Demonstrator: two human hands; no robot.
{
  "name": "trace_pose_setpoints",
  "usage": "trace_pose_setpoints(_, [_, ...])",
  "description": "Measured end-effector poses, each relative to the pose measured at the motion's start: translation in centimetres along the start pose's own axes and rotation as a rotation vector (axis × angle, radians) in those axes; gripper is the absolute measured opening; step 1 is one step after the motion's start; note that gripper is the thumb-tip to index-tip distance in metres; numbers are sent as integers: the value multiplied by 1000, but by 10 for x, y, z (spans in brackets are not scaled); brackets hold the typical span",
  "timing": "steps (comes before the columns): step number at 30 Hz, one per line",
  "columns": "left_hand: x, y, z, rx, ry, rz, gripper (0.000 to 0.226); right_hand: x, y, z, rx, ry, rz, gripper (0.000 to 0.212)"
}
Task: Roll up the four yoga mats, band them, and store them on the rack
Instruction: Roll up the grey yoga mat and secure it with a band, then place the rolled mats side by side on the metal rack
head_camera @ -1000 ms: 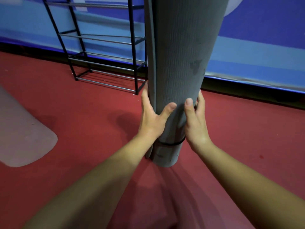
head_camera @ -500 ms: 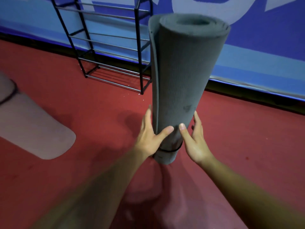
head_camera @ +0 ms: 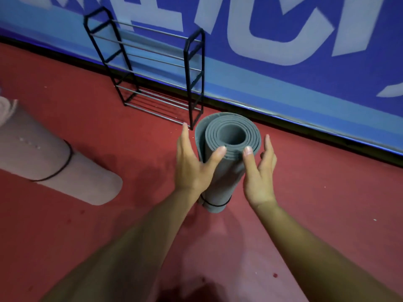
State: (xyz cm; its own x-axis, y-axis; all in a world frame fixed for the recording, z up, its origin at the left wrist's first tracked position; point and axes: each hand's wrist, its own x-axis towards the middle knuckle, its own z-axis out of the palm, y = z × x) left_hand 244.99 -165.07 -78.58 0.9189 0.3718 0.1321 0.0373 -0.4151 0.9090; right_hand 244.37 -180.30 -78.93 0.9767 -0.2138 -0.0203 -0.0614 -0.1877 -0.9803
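Grey yoga mat [head_camera: 226, 173]: rolled and standing upright on the red floor [head_camera: 327, 192], centre of view. Its spiral top end faces the camera. A black band [head_camera: 214, 205] circles the roll close to its lower end.

Left hand [head_camera: 192, 164]: released, not clenched. The palm lies against the left side of the roll, the fingers point straight up and away, and the left thumb [head_camera: 216, 154] reaches across the near side to just under the top rim.

Right hand [head_camera: 259, 171]: likewise released. The right thumb [head_camera: 247, 158] touches the near edge of the top rim. The fingers are loosely bent just beside the right side of the roll; contact cannot be confirmed.

Rack [head_camera: 189, 68]: black metal frame with grey rails, standing on the floor against the blue wall banner [head_camera: 283, 88], just beyond the mat and to its left.

Pink yoga mat [head_camera: 43, 164]: rolled, lying on the floor at the left, well apart from the hands, with a dark band [head_camera: 65, 164] round it near its nearer end.
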Motion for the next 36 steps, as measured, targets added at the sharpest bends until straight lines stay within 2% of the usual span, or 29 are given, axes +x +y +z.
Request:
trace_pose_setpoints(4, [28, 50, 7, 77, -3, -29, 96, 26, -46, 0, -21, 80, 43, 75])
trace_pose_setpoints(7, [47, 68, 15, 229, -15, 53, 76, 49, -64, 8, -116, 83, 107, 75])
trace_pose_setpoints(10, [50, 63, 21, 440, -117, 64, 65, 57, -65, 15, -257, 26, 172, 67])
trace_pose_setpoints(12, [50, 54, 23, 538, -181, 43, 62, 56, -59, 20, -269, 30, 189, 57])
trace_pose_setpoints(16, [54, 55, 28, 553, -197, -17, 56, 57, -57, 24, -266, 89, 231, 49])
trace_pose_setpoints(20, [47, 61, 27, 567, -248, -51, 53, 51, -60, 26, -289, 134, 250, 54])
trace_pose_setpoints(26, [65, 68, 22, 681, -325, -18, 54, 56, -61, 30, -328, 172, 299, 44])
trace_pose_setpoints(30, [70, 70, 26, 632, -303, -67, 42, 62, -59, 31, -319, 181, 317, 40])
trace_pose_setpoints(36, [82, 75, 33, 626, -311, -124, 38, 74, -59, 34, -301, 193, 357, 52])
